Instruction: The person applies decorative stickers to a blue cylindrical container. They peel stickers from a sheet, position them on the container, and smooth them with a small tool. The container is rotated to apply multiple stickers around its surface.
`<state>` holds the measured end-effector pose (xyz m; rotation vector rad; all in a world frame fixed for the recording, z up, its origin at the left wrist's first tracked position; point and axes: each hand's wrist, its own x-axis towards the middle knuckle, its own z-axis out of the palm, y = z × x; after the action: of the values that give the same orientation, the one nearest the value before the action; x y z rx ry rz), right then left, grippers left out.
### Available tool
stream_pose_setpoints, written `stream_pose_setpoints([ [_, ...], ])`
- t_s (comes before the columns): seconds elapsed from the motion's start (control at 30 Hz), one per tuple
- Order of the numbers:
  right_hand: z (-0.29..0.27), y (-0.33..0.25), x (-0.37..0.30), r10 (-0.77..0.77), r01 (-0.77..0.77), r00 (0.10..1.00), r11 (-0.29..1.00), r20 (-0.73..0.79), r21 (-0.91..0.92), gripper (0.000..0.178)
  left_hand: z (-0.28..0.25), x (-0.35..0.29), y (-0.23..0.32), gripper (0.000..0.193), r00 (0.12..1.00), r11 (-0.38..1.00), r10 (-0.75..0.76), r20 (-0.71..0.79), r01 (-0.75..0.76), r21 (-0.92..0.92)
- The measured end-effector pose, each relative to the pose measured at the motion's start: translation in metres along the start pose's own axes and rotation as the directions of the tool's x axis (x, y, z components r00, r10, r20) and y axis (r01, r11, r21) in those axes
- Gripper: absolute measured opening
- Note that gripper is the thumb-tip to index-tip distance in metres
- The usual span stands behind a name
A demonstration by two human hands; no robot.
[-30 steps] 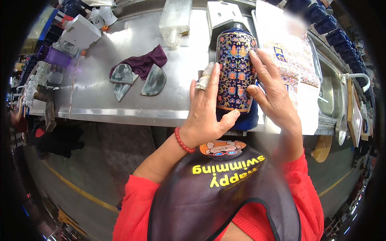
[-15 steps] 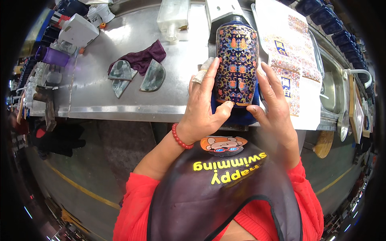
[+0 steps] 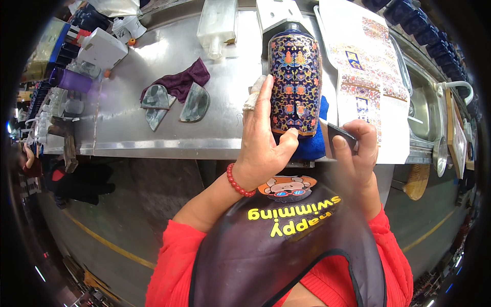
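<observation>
A dark blue bottle [image 3: 295,84] with a colourful floral pattern lies on the bench, its neck pointing away from me. My left hand [image 3: 263,135] holds it steady: the fingers run along its left side and the thumb presses near its bottom edge. Pale wrapping covers one of those fingers. Between thumb and bent fingers, my right hand [image 3: 358,148] grips a thin dark flat scraper [image 3: 341,135], just right of the bottle's base and apart from it. A blue cloth [image 3: 320,140] lies beneath the bottle.
Patterned decal sheets [image 3: 365,66] lie on the right, beside a sink [image 3: 420,115]. To the left are a purple cloth [image 3: 186,79] and several marbled grey-green pieces [image 3: 195,104]. A clear bottle [image 3: 217,25] and a white angled stand [image 3: 276,13] are at the back.
My right hand has left the bottle's right side, drawn back toward me, and now grips the dark scraper. My left hand stays on the bottle.
</observation>
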<state>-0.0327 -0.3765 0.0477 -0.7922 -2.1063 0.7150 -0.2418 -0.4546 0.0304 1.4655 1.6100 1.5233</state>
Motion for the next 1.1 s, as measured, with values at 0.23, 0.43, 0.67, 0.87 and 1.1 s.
stream_pose_setpoints([
  [0.23, 0.001, -0.002, 0.001, -0.013, 0.013, 1.0, 0.999, -0.001, 0.046, 0.026, 0.003, 0.004, -0.001, 0.087, 0.999, 0.999, 0.047, -0.001, -0.047, 0.007],
  [0.43, 0.003, -0.001, 0.008, -0.33, 0.33, 0.944, 0.944, -0.025, 0.021, 0.036, 0.009, 0.01, -0.001, 0.088, 0.994, 0.995, 0.081, -0.067, -0.085, -0.06],
  [0.67, 0.011, -0.001, 0.011, -0.535, 0.534, 0.845, 0.844, 0.005, -0.053, 0.047, 0.009, 0.009, -0.003, 0.083, 0.996, 0.998, 0.064, -0.059, -0.064, -0.004],
  [0.87, 0.011, 0.003, 0.012, -0.537, 0.534, 0.843, 0.842, -0.025, -0.075, 0.047, 0.007, 0.01, -0.004, 0.08, 0.993, 0.994, 0.107, -0.057, -0.109, -0.025],
  [1.1, 0.01, 0.0, 0.011, -0.483, 0.477, 0.874, 0.873, -0.044, -0.104, 0.052, 0.011, 0.01, 0.004, 0.087, 0.999, 0.992, 0.032, -0.013, -0.033, -0.124],
])
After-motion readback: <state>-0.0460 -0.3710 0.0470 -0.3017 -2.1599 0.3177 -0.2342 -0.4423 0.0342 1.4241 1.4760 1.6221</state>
